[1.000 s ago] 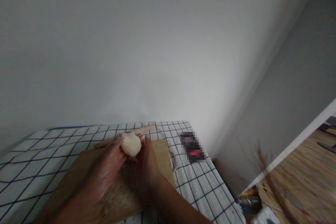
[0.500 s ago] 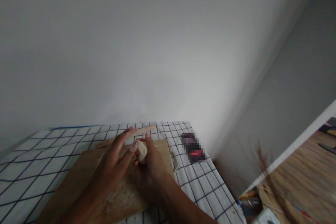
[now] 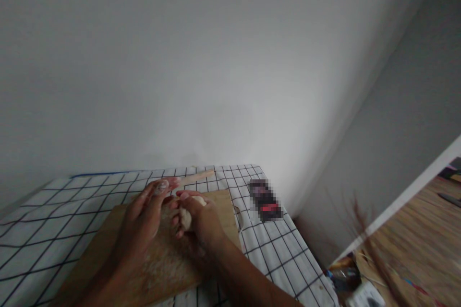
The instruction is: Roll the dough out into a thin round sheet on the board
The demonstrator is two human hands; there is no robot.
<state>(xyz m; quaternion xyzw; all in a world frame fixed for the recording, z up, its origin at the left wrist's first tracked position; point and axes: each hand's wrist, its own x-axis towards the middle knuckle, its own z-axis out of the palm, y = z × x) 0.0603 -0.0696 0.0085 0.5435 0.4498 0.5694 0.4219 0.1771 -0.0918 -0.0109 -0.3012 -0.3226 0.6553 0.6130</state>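
Note:
A pale lump of dough [image 3: 186, 219] is in my right hand [image 3: 201, 223], whose fingers curl around it with the thumb on top. My left hand [image 3: 146, 208] is just to the left, apart from the dough. Its fingers stretch forward, holding nothing, and white flour coats the thumb tip. Both hands are above a wooden board [image 3: 169, 268] dusted with flour. Behind the hands lies a pale wooden stick [image 3: 198, 177], its left end hidden by my left hand.
The board rests on a table with a white, black-checked cloth [image 3: 273, 249]. A blurred-out dark and red object [image 3: 266, 201] lies to the right. A pale wall [image 3: 216, 81] rises behind the table. Assorted items [image 3: 345, 273] sit low beyond the right edge, near wooden flooring [image 3: 421, 235].
My left hand has drawn back to the left, away from the dough. My right hand has turned and closed further around the dough, shifting it slightly left and down.

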